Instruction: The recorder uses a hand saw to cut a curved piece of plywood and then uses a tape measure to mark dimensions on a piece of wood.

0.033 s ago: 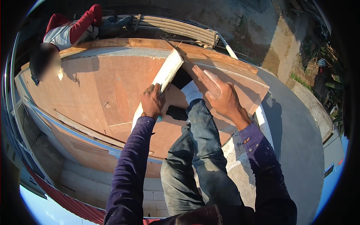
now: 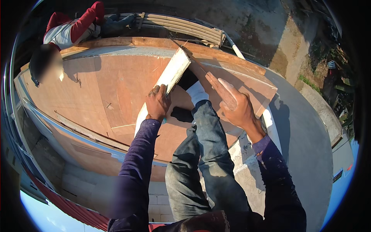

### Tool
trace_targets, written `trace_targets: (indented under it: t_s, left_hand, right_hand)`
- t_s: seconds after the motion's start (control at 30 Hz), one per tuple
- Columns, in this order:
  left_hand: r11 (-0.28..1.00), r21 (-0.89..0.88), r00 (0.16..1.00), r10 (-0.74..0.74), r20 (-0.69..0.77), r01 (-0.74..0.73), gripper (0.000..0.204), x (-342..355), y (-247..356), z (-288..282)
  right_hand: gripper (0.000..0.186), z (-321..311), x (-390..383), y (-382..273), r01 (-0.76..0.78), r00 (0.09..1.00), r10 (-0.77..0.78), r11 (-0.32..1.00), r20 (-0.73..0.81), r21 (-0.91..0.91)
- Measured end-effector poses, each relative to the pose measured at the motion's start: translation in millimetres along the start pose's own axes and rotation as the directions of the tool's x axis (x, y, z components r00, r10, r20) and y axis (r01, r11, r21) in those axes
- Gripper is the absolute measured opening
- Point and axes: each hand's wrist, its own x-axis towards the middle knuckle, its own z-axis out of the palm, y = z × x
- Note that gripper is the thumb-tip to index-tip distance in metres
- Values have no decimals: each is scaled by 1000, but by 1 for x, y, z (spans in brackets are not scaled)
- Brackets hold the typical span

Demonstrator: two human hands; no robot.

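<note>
A pale, rough wooden board (image 2: 174, 72) slants away from me over the plywood sheeting. My left hand (image 2: 158, 103) is closed round its nearer part, thumb side toward my legs. My right hand (image 2: 239, 112) grips the wooden handle of a handsaw (image 2: 220, 91). From that handle the thin dark blade runs forward and left to the board's far end; whether its teeth are in the wood cannot be made out. My foot in a white sock (image 2: 197, 92) and dark shoe rests beside the board, partly behind it.
Plywood panels (image 2: 127, 89) lie under me, bordered by a long timber edge (image 2: 135, 41) on the far side. Another person (image 2: 67, 33) leans at the far left. Poles (image 2: 181, 28) are stacked beyond the edge. Grey pavement (image 2: 305, 154) lies below on the right.
My right hand and the saw have shifted right and slightly toward me. The left hand stays on the board, which has barely moved.
</note>
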Motion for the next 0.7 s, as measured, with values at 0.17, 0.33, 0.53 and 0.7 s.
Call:
trace_targets:
  t_s: [0.17, 0.33, 0.53, 0.7]
  left_hand:
    - [998, -26, 997, 57, -55, -59, 19, -3, 11, 10]
    - [1000, -17, 999, 23, -40, -24, 19, 10, -1, 10]
    - [999, -21, 997, 39, -64, -40, 18, 10, 7, 9]
    - [999, -35, 998, 29, -59, -31, 18, 7, 8, 13]
  right_hand:
    - [64, -3, 22, 5, -22, 1000, 23, 997, 10, -71]
    - [62, 4, 39, 9, -31, 999, 32, 993, 14, -114]
    - [63, -14, 2, -2, 35, 999, -35, 999, -21, -14]
    - [64, 11, 51, 7, -81, 996, 85, 986, 18, -144]
